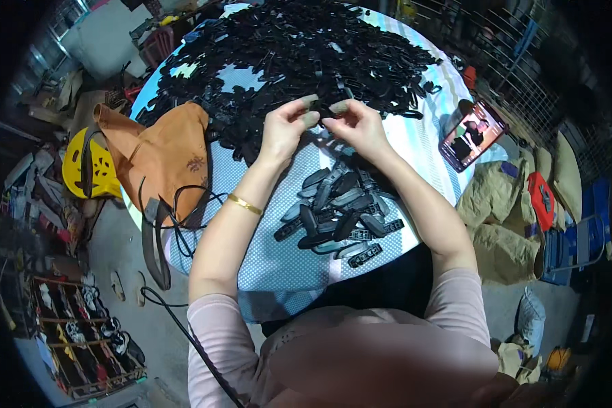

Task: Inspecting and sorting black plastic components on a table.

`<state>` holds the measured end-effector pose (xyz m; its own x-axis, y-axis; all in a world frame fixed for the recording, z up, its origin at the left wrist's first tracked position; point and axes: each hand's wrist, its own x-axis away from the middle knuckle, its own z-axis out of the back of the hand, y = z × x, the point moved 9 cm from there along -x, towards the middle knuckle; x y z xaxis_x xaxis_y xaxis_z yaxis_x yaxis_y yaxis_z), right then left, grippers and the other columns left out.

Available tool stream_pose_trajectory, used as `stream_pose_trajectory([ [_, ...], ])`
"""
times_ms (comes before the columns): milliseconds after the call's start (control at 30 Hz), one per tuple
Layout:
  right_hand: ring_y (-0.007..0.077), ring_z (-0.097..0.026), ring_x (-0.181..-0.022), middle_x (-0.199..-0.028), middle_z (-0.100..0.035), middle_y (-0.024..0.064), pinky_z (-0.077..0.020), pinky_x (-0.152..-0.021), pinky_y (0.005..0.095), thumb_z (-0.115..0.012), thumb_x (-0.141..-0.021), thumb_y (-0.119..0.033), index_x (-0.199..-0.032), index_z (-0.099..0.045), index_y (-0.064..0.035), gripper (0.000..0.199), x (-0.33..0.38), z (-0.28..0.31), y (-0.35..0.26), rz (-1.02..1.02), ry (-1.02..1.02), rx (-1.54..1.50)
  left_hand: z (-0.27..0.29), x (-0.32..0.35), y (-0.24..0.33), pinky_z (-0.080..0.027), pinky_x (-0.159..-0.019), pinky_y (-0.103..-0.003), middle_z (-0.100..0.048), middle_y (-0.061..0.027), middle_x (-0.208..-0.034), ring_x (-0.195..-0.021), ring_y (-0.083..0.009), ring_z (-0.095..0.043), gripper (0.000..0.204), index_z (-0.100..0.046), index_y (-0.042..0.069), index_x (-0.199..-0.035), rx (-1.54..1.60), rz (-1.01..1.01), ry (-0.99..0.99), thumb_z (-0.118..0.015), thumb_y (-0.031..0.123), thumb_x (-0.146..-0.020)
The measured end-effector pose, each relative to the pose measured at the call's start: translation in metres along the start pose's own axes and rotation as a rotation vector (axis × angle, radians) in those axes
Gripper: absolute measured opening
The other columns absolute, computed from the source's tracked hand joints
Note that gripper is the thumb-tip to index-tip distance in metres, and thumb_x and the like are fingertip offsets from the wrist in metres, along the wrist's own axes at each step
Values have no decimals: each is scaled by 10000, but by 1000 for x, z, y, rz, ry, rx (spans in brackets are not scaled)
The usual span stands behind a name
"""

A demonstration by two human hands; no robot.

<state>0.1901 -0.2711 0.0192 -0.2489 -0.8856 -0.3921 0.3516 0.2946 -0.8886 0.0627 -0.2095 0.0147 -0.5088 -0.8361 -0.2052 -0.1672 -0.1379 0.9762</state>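
Note:
My left hand and my right hand are close together over the middle of the round table. Thumb and fingers are pinched on each hand, at the near edge of a big heap of small black plastic parts. Whatever lies between the fingertips is too small and dark to tell from the heap behind. Between my forearms and nearer to me is a smaller pile of long, rounded black and grey plastic pieces, some showing a ribbed, hollow side.
An orange-brown cloth bag and a black cable lie at the table's left edge. A yellow plastic seat stands beyond. At the right edge leans a lit phone, with brown sacks beside the table. A shoe rack is lower left.

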Motion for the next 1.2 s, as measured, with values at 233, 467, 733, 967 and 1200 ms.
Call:
stream_pose_trajectory([
  [233,32,-535,-606,-714,-604,-1,-434,-531,189,-708,-733,-112,-889,-597,-3,221,5,1,-22,181,73,167,2,0,-3,-456,-720,-199,-628,-34,-927,-803,-72,-560,336,-591,-7,-1109,54,2,9,-622,-6,-774],
  [467,80,-564,-610,-743,-611,40,-457,-539,216,-720,-702,-95,-871,-596,6,233,7,6,-30,280,93,280,-13,4,-6,-457,-775,-218,-620,-62,-1003,-859,-101,-573,333,-564,-13,-1141,194,72,11,-598,22,-812],
  [733,59,-518,-630,-723,-554,-2,-441,-545,216,-715,-750,-219,-912,-560,-19,301,-1,-17,3,-90,-153,42,-12,3,9,-454,-801,-243,-628,-80,-1002,-897,-130,-581,252,-589,-26,-1088,192,9,-92,-547,28,-846],
  [967,169,-508,-528,-631,-554,123,-392,-501,317,-688,-747,-237,-737,-556,30,298,12,-9,-29,237,-58,281,-20,8,19,-454,-792,-244,-638,-71,-939,-854,-131,-588,221,-614,-37,-1034,116,-66,-150,-544,19,-833],
  [1200,135,-611,-780,-831,-659,106,-482,-695,283,-669,-761,-165,-966,-625,2,268,-3,-6,-22,255,-388,260,-23,12,47,-457,-749,-220,-641,-50,-909,-806,-103,-586,282,-590,-39,-1080,-240,-66,-249,-587,52,-813],
])
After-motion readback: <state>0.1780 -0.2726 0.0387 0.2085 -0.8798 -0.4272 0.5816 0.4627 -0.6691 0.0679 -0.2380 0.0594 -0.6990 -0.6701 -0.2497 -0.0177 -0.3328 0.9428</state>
